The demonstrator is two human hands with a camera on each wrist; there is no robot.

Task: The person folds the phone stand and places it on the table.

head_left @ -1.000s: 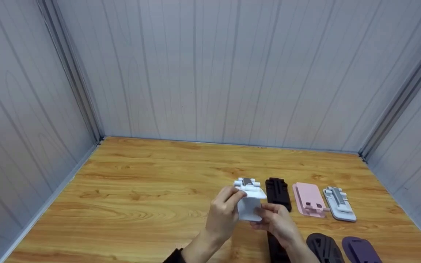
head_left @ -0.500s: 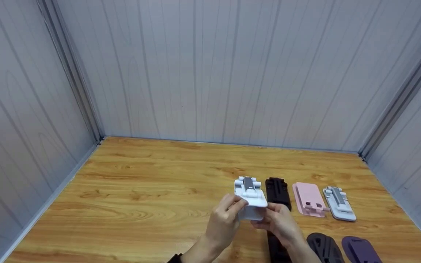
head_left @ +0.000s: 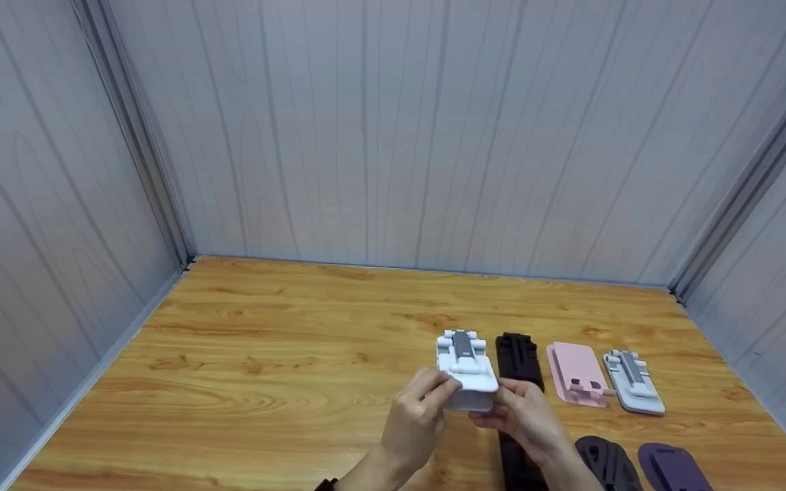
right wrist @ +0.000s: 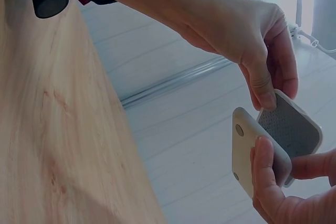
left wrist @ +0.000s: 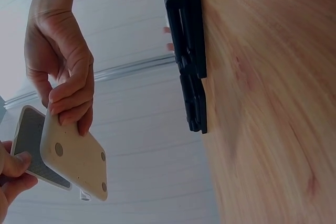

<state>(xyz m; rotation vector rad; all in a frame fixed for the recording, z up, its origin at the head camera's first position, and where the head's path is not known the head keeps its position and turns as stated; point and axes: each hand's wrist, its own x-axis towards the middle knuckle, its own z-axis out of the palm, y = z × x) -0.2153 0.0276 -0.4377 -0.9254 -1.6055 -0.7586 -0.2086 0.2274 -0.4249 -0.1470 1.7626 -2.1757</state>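
A white folding phone stand (head_left: 467, 378) is held up over the table between both hands, its two plates hinged partly apart. My left hand (head_left: 412, 416) pinches the upper plate at its near left edge. My right hand (head_left: 526, 417) grips the base at the right side. In the left wrist view, the base (left wrist: 79, 156) shows round feet, with the right hand's fingers (left wrist: 73, 100) curled over its edge. The grey-lined inner face of the upper plate (right wrist: 291, 124) appears in the right wrist view, under the left thumb.
To the right lie a black folded stand (head_left: 519, 361), a pink stand (head_left: 577, 368) and another white stand (head_left: 634, 382). Nearer are a black rounded stand (head_left: 608, 464), a purple one (head_left: 676, 467) and a black item (head_left: 519, 467) partly behind the right forearm.
The upper plate has swung down toward the base, so more of its face and grey strip shows and less of the base. Both hands stay nearly in place.
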